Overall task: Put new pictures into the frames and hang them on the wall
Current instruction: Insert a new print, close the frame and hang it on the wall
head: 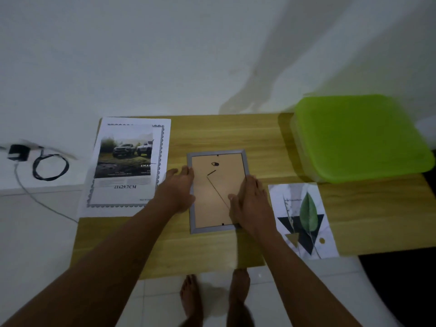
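Observation:
A grey picture frame [218,155] lies face down in the middle of the wooden table [224,131], its brown backing board and thin black stand leg facing up. My left hand [177,187] rests on the frame's left edge with straight fingers. My right hand [250,204] lies flat on the backing board at the frame's lower right. To the left of the frame lies a large printed sheet with a car photo [127,166]. To the frame's right lies a smaller leaf picture [304,220].
A green plastic box [358,138] stands at the table's back right. A white wall rises behind the table. On the white ledge to the left lie a black adapter [17,152] and a coiled cable [50,167]. My bare feet stand on the tiled floor below.

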